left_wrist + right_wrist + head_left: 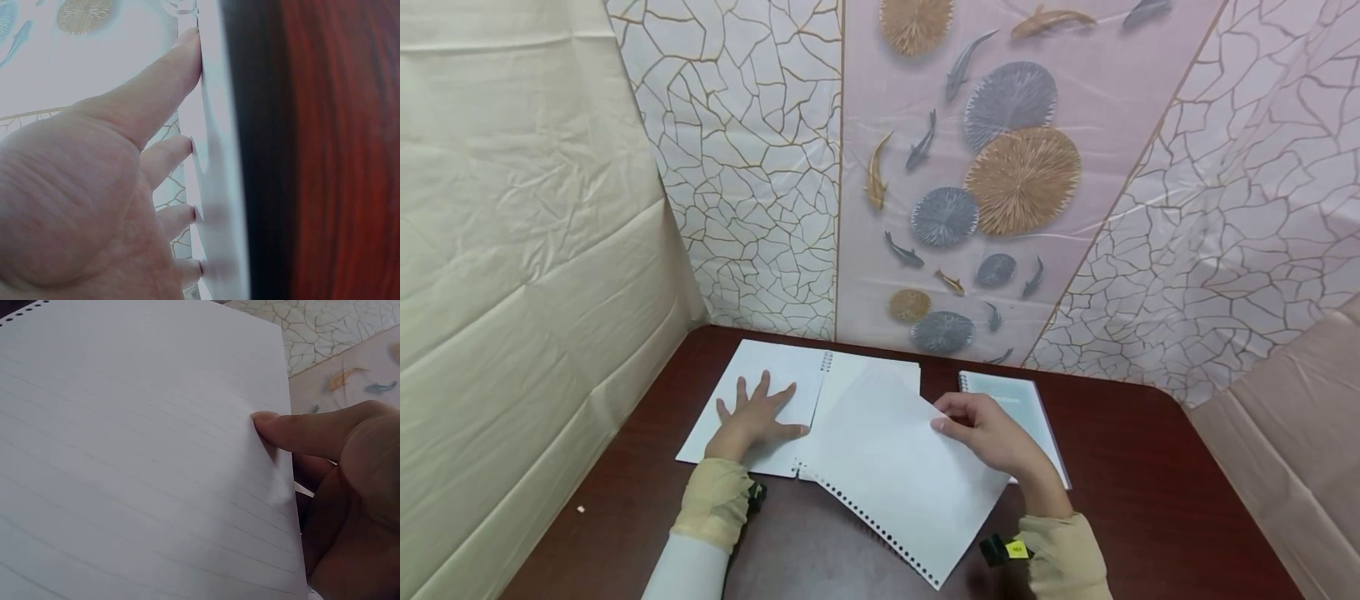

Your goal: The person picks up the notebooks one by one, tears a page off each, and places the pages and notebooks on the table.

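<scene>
An open spiral notebook (797,367) lies flat at the back left of the table. My left hand (756,417) rests on its left page with the fingers spread; in the left wrist view the fingertips (195,214) touch the paper. My right hand (988,429) pinches the edge of a loose-looking sheet of paper (902,458), thumb on the near face and fingers behind. That sheet is tilted over the notebook's right page, its row of punched holes facing the near side. Faint ruled lines show on the sheet (137,456) in the right wrist view.
A second spiral notebook (1018,404) with a pale blue cover lies at the back right, partly behind my right hand. The dark wooden table (1150,483) meets a patterned cloth wall (760,208) at the back. A tiny white scrap (581,508) lies at the left.
</scene>
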Tool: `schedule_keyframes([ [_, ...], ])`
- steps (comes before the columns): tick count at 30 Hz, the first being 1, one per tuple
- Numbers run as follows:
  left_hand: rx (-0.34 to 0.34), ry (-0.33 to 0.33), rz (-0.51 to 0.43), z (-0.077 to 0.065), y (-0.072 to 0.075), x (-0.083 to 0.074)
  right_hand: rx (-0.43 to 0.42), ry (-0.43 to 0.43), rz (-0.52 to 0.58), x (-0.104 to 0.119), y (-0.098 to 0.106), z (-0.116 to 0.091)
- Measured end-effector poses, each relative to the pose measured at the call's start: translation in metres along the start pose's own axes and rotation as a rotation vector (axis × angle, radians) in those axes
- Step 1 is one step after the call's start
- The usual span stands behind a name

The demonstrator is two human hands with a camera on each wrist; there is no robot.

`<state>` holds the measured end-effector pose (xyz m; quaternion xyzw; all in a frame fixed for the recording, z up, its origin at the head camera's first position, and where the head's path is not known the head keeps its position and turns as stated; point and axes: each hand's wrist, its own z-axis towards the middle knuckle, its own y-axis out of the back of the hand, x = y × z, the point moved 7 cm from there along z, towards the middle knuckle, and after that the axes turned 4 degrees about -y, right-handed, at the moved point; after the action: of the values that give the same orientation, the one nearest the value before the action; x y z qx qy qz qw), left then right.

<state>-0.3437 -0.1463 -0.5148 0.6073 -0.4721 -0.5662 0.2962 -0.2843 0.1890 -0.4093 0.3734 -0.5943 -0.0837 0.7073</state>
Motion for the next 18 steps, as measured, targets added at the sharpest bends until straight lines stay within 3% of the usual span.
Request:
schedule_keyframes([
  [9, -0.017, 0.010, -0.003, -0.004, 0.004, -0.005, 0.112, 0.044, -0.031, 0.006, -0.013, 0.000],
  [18, -0.021, 0.015, -0.003, -0.006, 0.006, -0.007, 0.226, 0.086, -0.070, 0.009, -0.038, 0.006],
])
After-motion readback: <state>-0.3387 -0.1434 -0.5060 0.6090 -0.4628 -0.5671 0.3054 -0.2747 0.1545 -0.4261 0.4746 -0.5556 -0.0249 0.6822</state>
